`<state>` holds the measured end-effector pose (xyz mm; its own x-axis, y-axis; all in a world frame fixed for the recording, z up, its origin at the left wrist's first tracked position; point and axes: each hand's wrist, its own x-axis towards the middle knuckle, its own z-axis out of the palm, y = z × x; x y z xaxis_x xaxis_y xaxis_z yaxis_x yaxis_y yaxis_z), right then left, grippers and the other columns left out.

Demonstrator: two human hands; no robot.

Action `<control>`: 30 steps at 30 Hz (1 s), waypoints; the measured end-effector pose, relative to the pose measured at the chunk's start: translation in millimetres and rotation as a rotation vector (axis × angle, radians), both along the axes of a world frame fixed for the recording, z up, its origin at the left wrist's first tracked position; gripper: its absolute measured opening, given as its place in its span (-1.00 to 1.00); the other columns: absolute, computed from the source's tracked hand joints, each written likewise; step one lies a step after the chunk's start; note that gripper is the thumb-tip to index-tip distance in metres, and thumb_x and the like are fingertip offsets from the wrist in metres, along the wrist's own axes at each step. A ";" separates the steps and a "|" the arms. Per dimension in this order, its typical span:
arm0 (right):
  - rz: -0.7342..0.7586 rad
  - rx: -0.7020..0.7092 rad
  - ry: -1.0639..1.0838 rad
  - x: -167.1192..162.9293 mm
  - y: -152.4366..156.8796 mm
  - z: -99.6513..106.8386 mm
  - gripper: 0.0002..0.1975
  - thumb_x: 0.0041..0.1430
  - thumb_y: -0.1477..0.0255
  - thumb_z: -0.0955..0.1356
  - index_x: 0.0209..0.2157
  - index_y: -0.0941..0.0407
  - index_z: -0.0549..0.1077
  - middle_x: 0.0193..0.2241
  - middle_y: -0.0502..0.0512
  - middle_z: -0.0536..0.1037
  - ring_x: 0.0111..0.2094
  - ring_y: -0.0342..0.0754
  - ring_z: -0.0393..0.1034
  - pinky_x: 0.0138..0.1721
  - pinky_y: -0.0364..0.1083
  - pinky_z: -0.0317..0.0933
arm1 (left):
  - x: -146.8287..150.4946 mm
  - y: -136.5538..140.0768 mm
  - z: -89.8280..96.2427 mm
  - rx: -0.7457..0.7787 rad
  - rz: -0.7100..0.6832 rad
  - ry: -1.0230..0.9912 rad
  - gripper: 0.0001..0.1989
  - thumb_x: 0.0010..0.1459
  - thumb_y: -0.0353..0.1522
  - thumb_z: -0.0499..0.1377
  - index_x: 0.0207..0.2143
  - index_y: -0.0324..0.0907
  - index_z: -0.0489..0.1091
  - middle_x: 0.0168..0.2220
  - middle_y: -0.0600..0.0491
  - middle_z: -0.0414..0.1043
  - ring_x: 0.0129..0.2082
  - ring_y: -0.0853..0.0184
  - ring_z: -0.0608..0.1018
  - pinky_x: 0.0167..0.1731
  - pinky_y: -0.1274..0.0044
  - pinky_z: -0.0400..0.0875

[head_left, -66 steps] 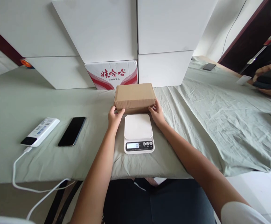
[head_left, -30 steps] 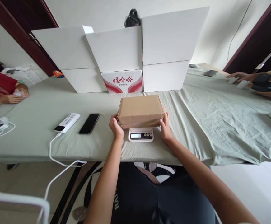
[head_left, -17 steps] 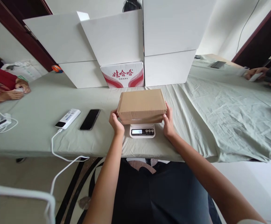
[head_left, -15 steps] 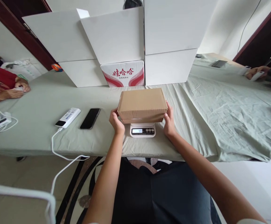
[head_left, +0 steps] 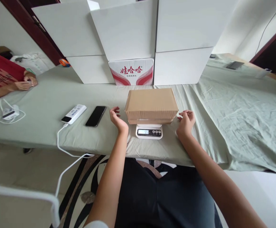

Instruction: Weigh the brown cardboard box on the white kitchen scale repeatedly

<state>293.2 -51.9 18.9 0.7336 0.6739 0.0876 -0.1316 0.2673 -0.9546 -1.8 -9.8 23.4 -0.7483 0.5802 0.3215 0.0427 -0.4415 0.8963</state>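
A brown cardboard box (head_left: 151, 103) rests on a small white digital scale (head_left: 149, 135), covering its weighing plate. The scale's lit display seems to read 55. Just left of the box, my left hand (head_left: 118, 120) is apart from it, fingers loosely curled and spread, holding nothing. On the other side my right hand (head_left: 185, 123) is also off the box, its fingers bent but apart and nothing in them.
Left of my hand lie a black phone (head_left: 96, 116) and a white power bank (head_left: 74, 114) with a cable. White panels (head_left: 125, 34) and a printed carton (head_left: 133, 72) stand behind. A person in a red shirt (head_left: 3, 74) sits far left at the green-clothed table (head_left: 99, 139).
Both hands have let go of the cardboard box and moved outward from its sides. The scale's reading has gone from about 49 to 55. The camera view has shifted slightly.
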 end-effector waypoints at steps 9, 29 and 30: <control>0.016 -0.006 -0.055 -1.2 1.0 0.0 -0.74 -0.01 0.26 0.43 -0.33 -0.01 0.30 -0.32 -0.07 0.37 -0.29 -0.08 0.32 -0.22 -0.06 0.31 | -1.2 2.9 -1.7 0.001 -0.009 0.009 -0.54 0.39 0.05 0.07 -0.29 -0.13 0.46 -0.35 0.10 0.27 -0.34 0.33 0.36 -0.28 0.43 0.24; 0.241 0.005 -0.079 -10.1 -12.3 11.5 -0.67 0.12 0.16 0.43 -0.32 -0.03 0.20 -0.34 -0.10 0.37 -0.36 -0.12 0.34 -0.25 -0.11 0.32 | 2.0 12.5 -13.7 -0.084 -0.293 -0.098 -0.58 0.14 -0.01 0.28 -0.49 -0.07 0.22 -0.50 0.19 0.20 -0.46 0.38 0.27 -0.46 0.51 0.22; 0.254 0.010 -0.088 -10.4 -13.0 12.3 -0.67 0.13 0.17 0.43 -0.32 -0.03 0.21 -0.35 -0.10 0.36 -0.37 -0.13 0.32 -0.26 -0.11 0.31 | 3.2 11.7 -13.5 -0.094 -0.318 -0.112 -0.58 0.12 -0.01 0.29 -0.48 -0.07 0.21 -0.49 0.19 0.19 -0.45 0.38 0.28 -0.45 0.51 0.23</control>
<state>282.8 -64.8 31.2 0.5306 0.8341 0.1507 -0.1126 0.2456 -0.9628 1.3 1.9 10.0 -0.5534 0.8128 0.1816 -0.1848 -0.3325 0.9248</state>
